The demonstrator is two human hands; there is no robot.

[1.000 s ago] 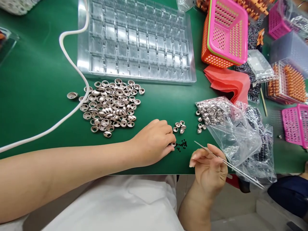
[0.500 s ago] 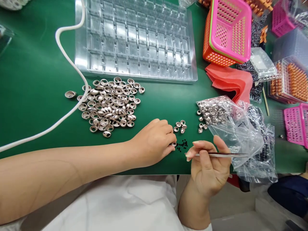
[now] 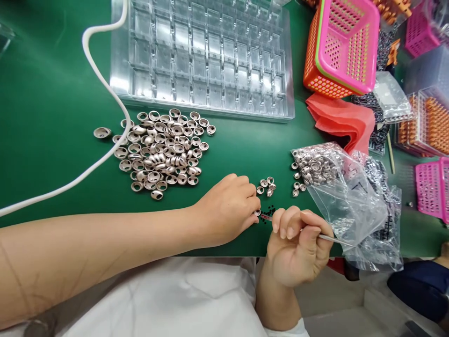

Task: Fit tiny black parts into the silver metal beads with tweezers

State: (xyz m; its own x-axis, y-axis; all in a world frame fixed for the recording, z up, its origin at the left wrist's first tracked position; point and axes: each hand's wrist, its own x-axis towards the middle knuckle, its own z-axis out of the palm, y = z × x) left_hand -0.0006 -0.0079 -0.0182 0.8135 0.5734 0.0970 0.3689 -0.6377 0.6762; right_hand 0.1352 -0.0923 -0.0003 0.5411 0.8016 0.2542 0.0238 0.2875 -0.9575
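Observation:
My left hand (image 3: 228, 210) is closed, pinching a small silver metal ring-shaped cup (image 3: 257, 213) at its fingertips, just above the green table. My right hand (image 3: 298, 243) is closed round a slim metal tool (image 3: 333, 239). Its reddish front end points left, close to the held cup; whether it touches cannot be made out. Tiny black pieces (image 3: 269, 211) lie beside and partly behind the tool and the right fingers. Several loose silver cups (image 3: 270, 186) sit just beyond the fingertips. A large pile of similar cups (image 3: 164, 150) spreads out left of and beyond my left hand.
A clear compartment tray (image 3: 203, 105) lies at the back, and a white cable (image 3: 101, 164) crosses the left side. To the right are a plastic bag of silver parts (image 3: 319, 164), red cloth (image 3: 345, 119), stacked baskets (image 3: 324, 79) and a pink basket (image 3: 430, 189).
My right hand has turned and moved slightly left and down, bringing the tool's reddish end beside the cup. My left hand keeps its pinch. The whole view has shifted slightly.

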